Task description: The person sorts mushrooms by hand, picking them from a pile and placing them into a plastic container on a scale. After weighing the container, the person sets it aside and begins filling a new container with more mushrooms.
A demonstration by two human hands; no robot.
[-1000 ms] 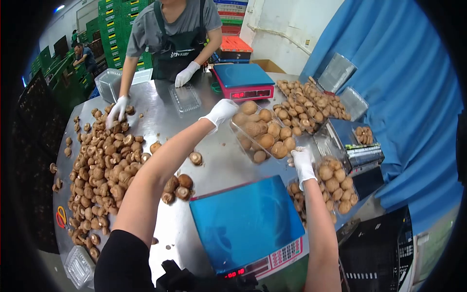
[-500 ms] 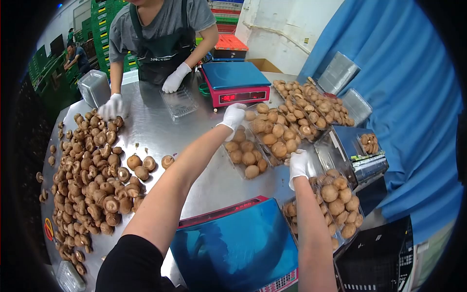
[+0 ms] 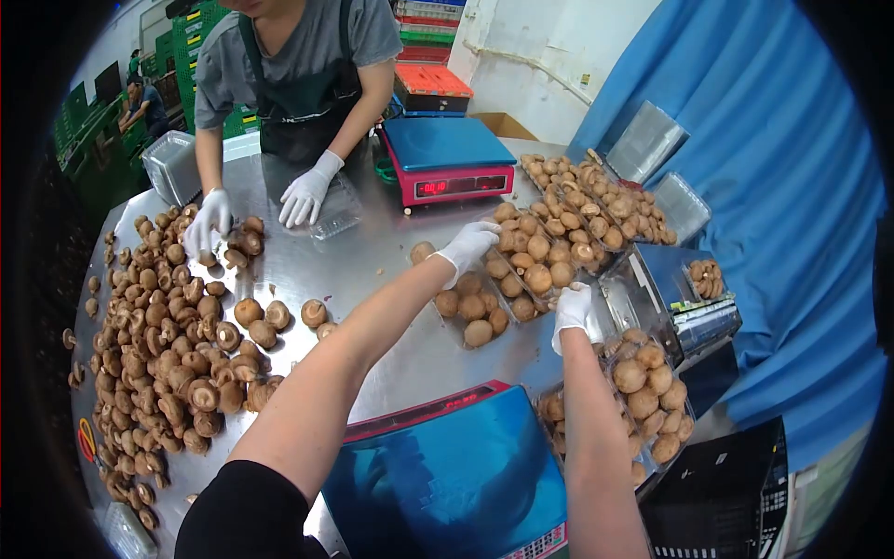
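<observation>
My left hand [image 3: 470, 250], in a white glove, grips the upper left end of a clear punnet of brown mushrooms [image 3: 537, 277]. Its fingers are closed on the rim. At the lower right end of the same punnet my right hand [image 3: 572, 307], also gloved, has its fingers curled round the edge. Another mushroom-filled punnet [image 3: 478, 333] lies under and below my left wrist. More filled punnets [image 3: 601, 226] stand in a row up and to the right. A stack of filled punnets [image 3: 643, 402] sits beside my right forearm.
Loose mushrooms [image 3: 168, 345] cover the table's left side. A co-worker's gloved hands [image 3: 307, 196] are across the table, near an empty punnet [image 3: 337, 212]. A red scale [image 3: 456, 182] stands at the back, another blue-topped scale [image 3: 447, 475] in front of me. A black crate [image 3: 717, 494] is lower right.
Both my hands stay on the punnet, which has shifted slightly right, uncovering mushrooms at its left. My left hand moved right and down. The co-worker's hand moved some mushrooms toward the empty punnet.
</observation>
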